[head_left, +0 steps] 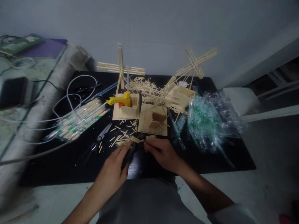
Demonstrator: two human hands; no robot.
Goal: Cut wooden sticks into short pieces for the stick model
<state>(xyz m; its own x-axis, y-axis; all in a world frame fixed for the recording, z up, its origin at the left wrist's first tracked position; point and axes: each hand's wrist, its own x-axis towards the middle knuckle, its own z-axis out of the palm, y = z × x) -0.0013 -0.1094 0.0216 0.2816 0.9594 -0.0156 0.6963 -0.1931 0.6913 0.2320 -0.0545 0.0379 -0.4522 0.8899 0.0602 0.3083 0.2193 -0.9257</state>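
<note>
My left hand [114,163] is closed around a dark-handled tool [129,154] whose exact kind I cannot make out. A short flat wooden piece [135,140] lies across its far end, by my left fingertips. My right hand [164,154] is closed in a pinch at the right end of this wooden piece, close to the left fingertips. Just beyond both hands is a wooden stick base [153,115] with a small, low-walled box [158,119] on it. Cut wooden sticks [121,139] lie scattered left of the tool's tip.
A yellow glue gun [121,99] rests on another stick base [118,114]. Windmill-like stick crosses [121,67] stand at the back. Scissors [101,135] and packed sticks [79,119] lie left, beside a white cable [67,90]. Green-printed plastic wrappers [207,121] cover the black table's [58,169] right side.
</note>
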